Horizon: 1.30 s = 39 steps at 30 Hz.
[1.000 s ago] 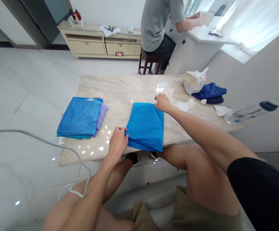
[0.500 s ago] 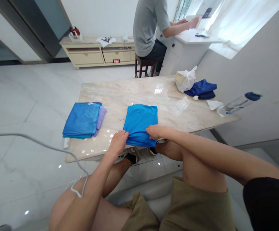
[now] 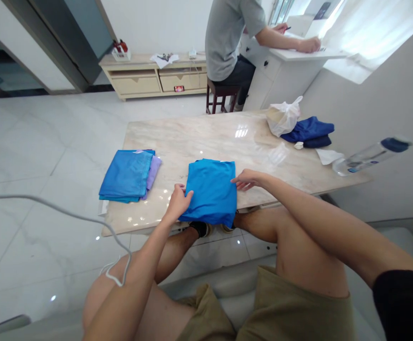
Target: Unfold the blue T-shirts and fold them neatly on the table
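A bright blue folded garment (image 3: 211,192) lies on the marble table (image 3: 188,132), its near end hanging slightly past the front edge. My left hand (image 3: 179,202) is at the garment's left side, thumb on the cloth and fingers apart. At the right side, my right hand (image 3: 246,180) has its fingers stretched out, fingertips touching the garment's edge. To the left sits a stack of folded blue clothes (image 3: 126,175), with a purple piece (image 3: 152,170) showing from under it.
At the table's right end are a white plastic bag (image 3: 283,118), dark blue clothing (image 3: 309,130), a paper (image 3: 329,156) and a clear bottle (image 3: 368,157). A grey cable (image 3: 67,215) crosses on the left. Beyond, a person (image 3: 227,42) sits at a white desk.
Both hands have let go of the cloth's near part. My right hand has moved outward to the garment's right edge, and the cloth now lies flatter.
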Each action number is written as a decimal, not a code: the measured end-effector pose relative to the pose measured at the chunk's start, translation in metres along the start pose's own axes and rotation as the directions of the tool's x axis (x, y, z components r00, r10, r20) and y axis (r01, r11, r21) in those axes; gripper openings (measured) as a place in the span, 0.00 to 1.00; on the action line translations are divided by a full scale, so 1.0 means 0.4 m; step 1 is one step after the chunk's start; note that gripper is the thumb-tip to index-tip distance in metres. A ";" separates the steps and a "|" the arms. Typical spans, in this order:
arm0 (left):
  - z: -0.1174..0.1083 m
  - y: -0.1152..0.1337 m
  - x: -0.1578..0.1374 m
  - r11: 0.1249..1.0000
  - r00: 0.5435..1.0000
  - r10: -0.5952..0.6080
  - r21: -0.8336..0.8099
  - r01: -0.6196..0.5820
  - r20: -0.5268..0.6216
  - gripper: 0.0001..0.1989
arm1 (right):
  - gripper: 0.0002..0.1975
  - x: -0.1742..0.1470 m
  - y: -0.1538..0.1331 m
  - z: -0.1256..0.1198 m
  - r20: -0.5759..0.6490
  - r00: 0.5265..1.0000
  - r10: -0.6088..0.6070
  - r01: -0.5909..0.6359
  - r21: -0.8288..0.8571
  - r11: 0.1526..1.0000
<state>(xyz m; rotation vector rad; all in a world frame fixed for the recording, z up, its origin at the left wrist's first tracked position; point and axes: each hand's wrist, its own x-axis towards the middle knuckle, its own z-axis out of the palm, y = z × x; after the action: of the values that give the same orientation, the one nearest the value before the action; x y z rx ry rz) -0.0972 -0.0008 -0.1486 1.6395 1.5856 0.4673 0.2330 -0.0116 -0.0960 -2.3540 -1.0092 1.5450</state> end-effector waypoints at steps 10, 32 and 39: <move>0.016 0.054 -0.014 0.777 0.873 -0.240 -0.455 0.435 0.424 0.22 | 0.23 -0.007 -0.016 0.060 0.155 0.987 0.043 -0.016 -0.170 0.985; -0.100 0.148 -0.058 0.848 0.987 0.048 -0.516 -0.122 -0.155 0.26 | 0.24 -0.182 -0.054 -0.099 -0.185 0.767 -0.614 0.634 0.074 0.770; -0.148 0.166 -0.069 0.869 0.758 0.386 -0.070 -0.491 -0.525 0.15 | 0.21 -0.182 -0.092 -0.075 -0.476 0.383 -0.792 0.840 -0.177 0.513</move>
<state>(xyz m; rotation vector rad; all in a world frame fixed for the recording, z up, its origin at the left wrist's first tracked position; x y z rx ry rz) -0.1007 -0.0041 -0.0554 1.8210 1.4113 1.3587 0.2246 -0.0208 -0.0099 -1.5310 -1.5442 0.5047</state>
